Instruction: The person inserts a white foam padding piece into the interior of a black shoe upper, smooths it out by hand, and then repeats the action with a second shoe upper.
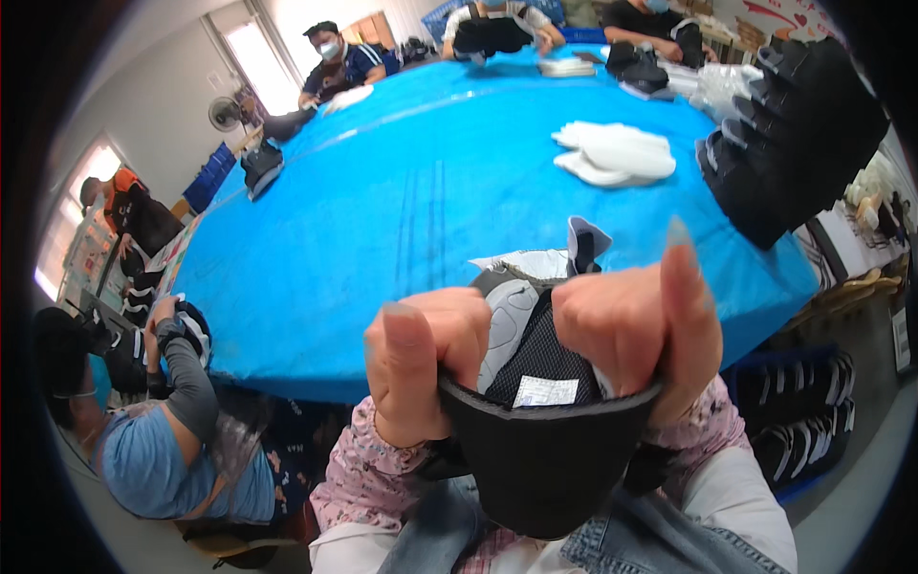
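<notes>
A black boot point(555, 464) stands between my knees, its wide opening facing up. My left hand point(421, 359) grips the left rim, fingers curled into the opening and thumb raised. The right hand point(645, 330) holds the opposite rim the same way, its thumb pointing up. Between the hands, dark mesh lining point(545, 349) and a small white label point(546, 391) show inside the boot. Beyond my fingers, a grey-lined flap point(585, 244) sticks up beside some white material point(535, 262). My fingertips are hidden inside the boot.
White gloves point(617, 155) lie on the blue-covered table point(316, 249). Black boots point(803, 143) stand massed at the right edge, and a dark shoe point(260, 169) sits far left. A co-worker point(186, 430) sits close on my left; others work across the table. A blue crate point(798, 421) holds footwear at right.
</notes>
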`<action>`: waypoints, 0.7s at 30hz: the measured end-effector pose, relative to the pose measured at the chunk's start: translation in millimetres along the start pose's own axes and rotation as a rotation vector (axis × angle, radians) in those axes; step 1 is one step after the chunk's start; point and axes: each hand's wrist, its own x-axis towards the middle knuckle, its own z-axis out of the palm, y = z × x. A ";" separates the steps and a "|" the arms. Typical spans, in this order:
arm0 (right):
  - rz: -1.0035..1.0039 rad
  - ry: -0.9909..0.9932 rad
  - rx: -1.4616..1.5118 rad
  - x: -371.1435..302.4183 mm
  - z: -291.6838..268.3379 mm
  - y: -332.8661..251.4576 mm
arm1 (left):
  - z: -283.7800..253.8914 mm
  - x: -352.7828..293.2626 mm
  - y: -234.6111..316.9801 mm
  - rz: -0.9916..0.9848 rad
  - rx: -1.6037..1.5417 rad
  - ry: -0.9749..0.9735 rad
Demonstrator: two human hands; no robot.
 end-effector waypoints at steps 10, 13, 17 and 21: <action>0.047 -0.035 -0.646 -1.0 -9.8 4.5 | -1.6 3.2 11.0 -0.026 0.086 -0.066; -0.153 -0.061 -0.944 2.6 -8.0 -0.7 | -8.1 2.3 10.1 -0.168 0.164 0.037; -0.194 -0.220 -0.952 7.2 7.7 -16.0 | 3.6 3.4 11.9 -0.170 0.175 0.081; -0.224 -0.260 -0.750 6.7 0.0 -10.6 | 7.3 16.8 11.0 -0.081 0.004 -0.036</action>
